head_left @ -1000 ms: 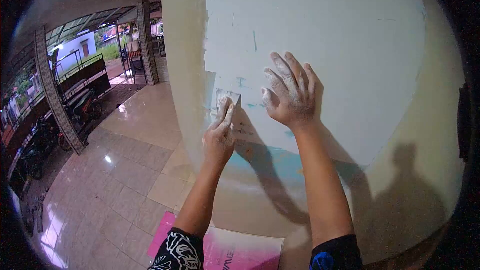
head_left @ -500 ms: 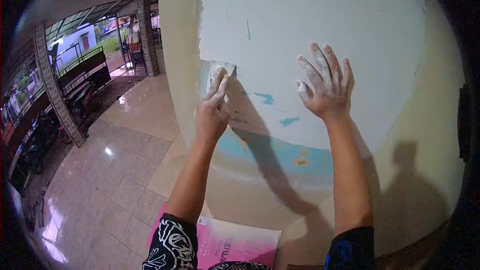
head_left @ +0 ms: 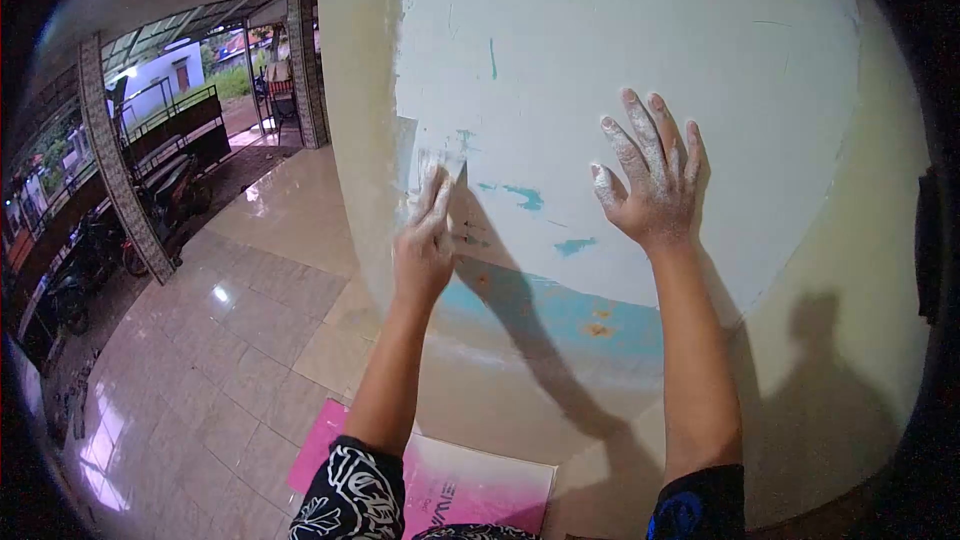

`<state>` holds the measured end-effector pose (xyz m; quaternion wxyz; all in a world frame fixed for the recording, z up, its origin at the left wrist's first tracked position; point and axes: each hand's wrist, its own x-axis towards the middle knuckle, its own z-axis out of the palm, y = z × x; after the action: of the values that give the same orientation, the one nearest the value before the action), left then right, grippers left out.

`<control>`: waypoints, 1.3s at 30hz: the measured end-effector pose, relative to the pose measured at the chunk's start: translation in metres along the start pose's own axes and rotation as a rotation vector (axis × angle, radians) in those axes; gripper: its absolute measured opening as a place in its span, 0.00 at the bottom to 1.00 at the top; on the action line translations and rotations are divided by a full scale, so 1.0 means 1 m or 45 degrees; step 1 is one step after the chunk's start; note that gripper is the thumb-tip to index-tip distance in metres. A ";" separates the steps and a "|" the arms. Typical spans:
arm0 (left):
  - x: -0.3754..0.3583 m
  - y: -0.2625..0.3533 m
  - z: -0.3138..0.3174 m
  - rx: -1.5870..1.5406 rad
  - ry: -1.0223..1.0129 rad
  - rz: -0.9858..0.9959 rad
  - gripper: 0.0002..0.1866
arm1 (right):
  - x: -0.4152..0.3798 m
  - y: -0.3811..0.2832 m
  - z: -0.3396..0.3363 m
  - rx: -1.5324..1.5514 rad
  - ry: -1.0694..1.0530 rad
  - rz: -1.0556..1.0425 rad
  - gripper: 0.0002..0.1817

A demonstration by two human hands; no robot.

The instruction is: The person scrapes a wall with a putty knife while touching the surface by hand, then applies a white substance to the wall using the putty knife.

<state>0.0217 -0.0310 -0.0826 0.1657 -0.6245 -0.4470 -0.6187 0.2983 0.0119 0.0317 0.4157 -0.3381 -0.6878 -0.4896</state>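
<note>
My left hand [head_left: 426, 230], dusted white, is closed around a flat putty scraper [head_left: 441, 162]. The blade lies against the wall near the left border of a white-coated patch [head_left: 640, 20]; its handle is hidden by my fingers. Teal marks [head_left: 522, 197] show through the white to the right of the scraper and below it. Further right, my right hand [head_left: 655, 180] rests on the patch with its fingers spread, holding nothing. White powder covers those fingertips too. Beneath the patch runs a teal band [head_left: 560, 308] with orange-brown spots.
A pink and white cardboard box [head_left: 480, 480] lies at the wall's foot, below my arms. Glossy tiles [head_left: 230, 340] cover the floor on the left. Beyond are a patterned pillar [head_left: 122, 165], parked motorbikes [head_left: 170, 195] and a dark gate [head_left: 180, 135].
My left hand and the scraper have slid a little down the wall. Small teal marks now show just above the blade. My right hand stays in about the same place.
</note>
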 end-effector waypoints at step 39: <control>-0.056 -0.038 0.017 0.098 -0.039 0.050 0.28 | 0.001 0.008 0.008 -0.022 0.080 -0.017 0.21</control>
<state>0.0131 -0.0172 -0.1500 0.1949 -0.6357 -0.4607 -0.5880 0.3025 0.0222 0.0345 0.4308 -0.3216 -0.6724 -0.5088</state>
